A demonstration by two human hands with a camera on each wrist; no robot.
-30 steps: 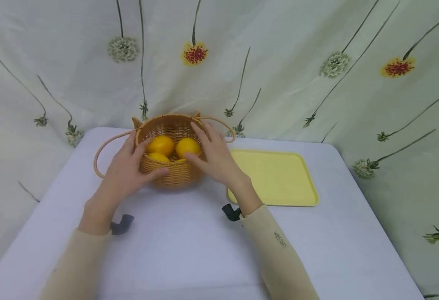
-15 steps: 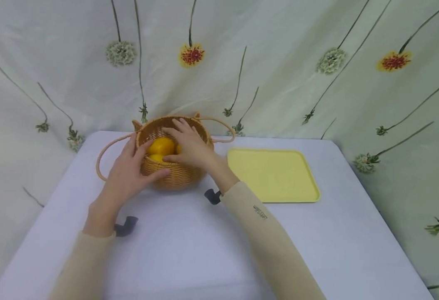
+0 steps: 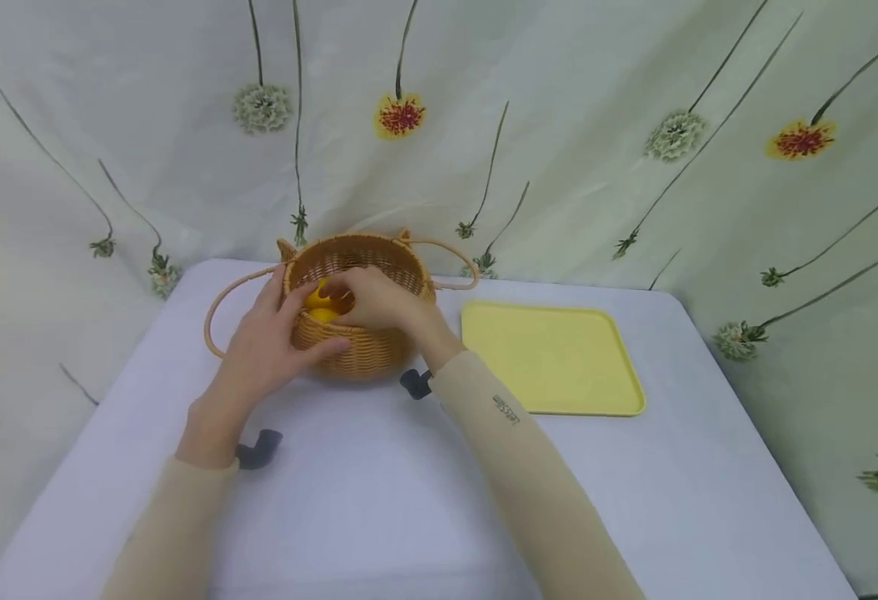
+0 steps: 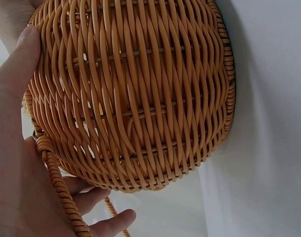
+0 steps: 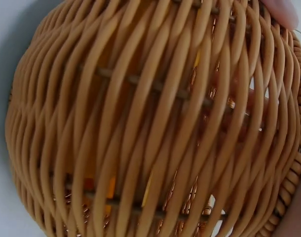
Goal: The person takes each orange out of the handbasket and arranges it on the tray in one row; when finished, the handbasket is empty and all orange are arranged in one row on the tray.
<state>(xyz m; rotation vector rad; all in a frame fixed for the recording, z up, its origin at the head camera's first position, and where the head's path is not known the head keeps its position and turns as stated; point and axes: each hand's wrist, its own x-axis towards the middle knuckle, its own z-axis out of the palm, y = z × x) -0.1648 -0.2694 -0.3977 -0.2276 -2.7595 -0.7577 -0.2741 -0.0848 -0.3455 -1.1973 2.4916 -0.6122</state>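
Note:
A wicker basket (image 3: 360, 354) with two loop handles stands at the back of the table, with several yellow-orange fruits, which look like oranges, in it. My left hand (image 3: 259, 346) holds the basket's left side, thumb along the front and fingers behind; the left wrist view shows the thumb (image 4: 27, 52) on the weave near the rim. My right hand (image 3: 371, 298) reaches over the rim, its fingers curled round an orange (image 3: 321, 293) at the left inside. Another fruit (image 3: 324, 316) shows just below it. The right wrist view shows mostly the basket wall (image 5: 155, 118), hiding the fingertips.
A yellow rectangular tray (image 3: 555, 358) lies right of the basket on the white-covered table (image 3: 364, 508). Behind the table hangs a flower-printed cloth (image 3: 559, 100). The basket's handles (image 3: 217, 312) stick out to both sides.
My right hand has left the basket's right rim, moved left over the opening and gone down inside, its fingers curling round an orange. The left hand has kept its hold on the basket.

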